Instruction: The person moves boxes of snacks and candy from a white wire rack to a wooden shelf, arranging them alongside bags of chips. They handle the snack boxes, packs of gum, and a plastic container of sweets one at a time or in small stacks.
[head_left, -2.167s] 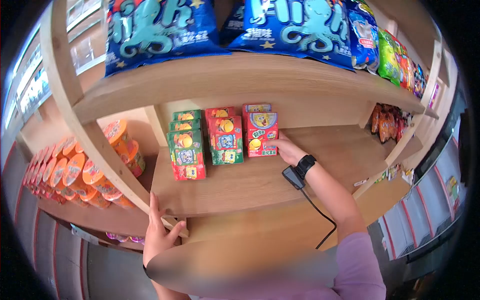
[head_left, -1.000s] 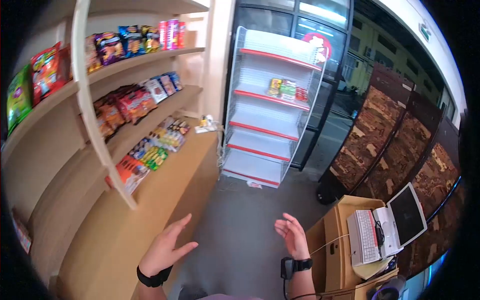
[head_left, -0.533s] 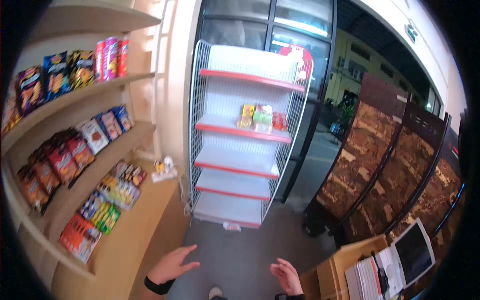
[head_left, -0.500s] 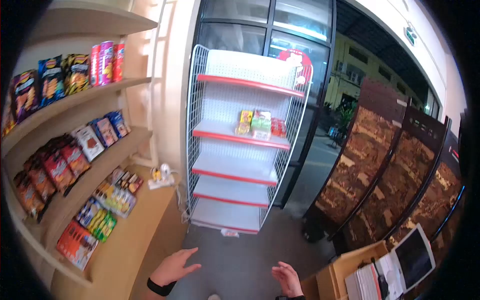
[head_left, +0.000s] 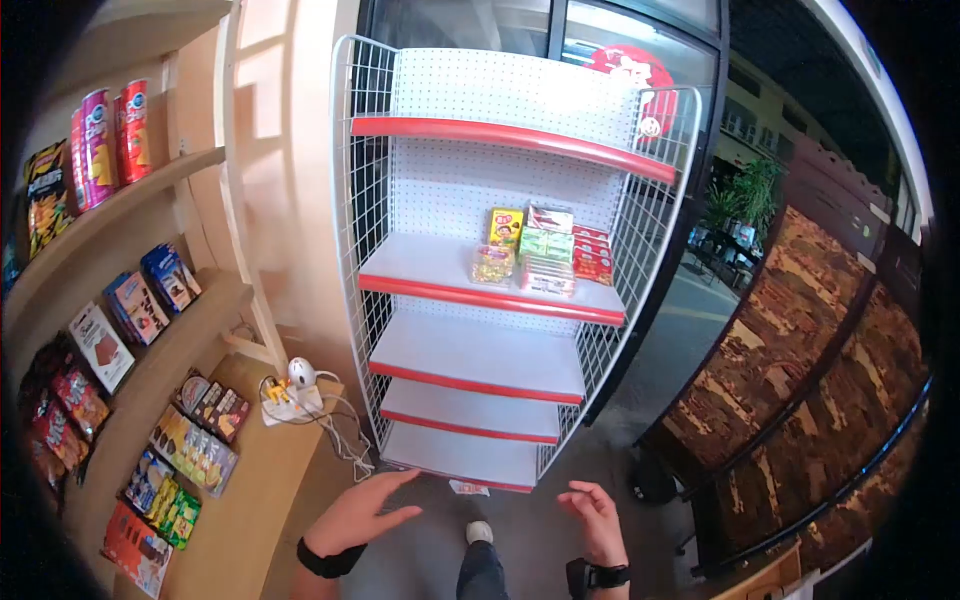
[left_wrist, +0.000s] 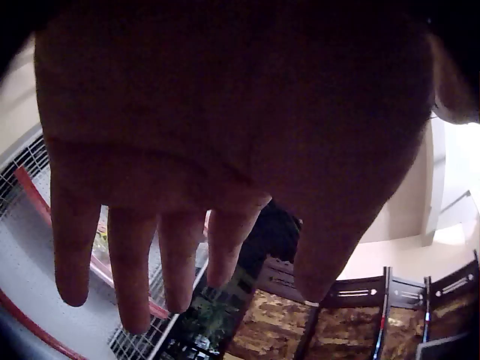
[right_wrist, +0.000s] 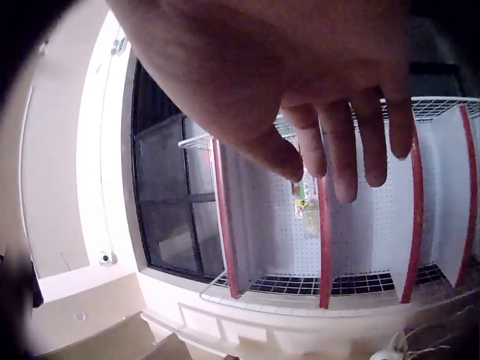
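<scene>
Two hands [head_left: 354, 520] [head_left: 602, 522] near one white rack [head_left: 470, 88] with five red-edged shelves [head_left: 430, 258]

- Grey floor [head_left: 425, 565] lay beneath a white rack [head_left: 460, 345].
- Dark-framed windows [head_left: 470, 20] rose behind it.
- Pale wall [head_left: 300, 240] and wooden shelves [head_left: 220, 290] stood left.
- Brown patterned screen [head_left: 745, 400] stood right.

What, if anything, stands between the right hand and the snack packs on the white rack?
Nothing visible blocks the right hand: the snack packs sit behind an open front, above the red edge strip; wire mesh panels flank the rack.
</scene>
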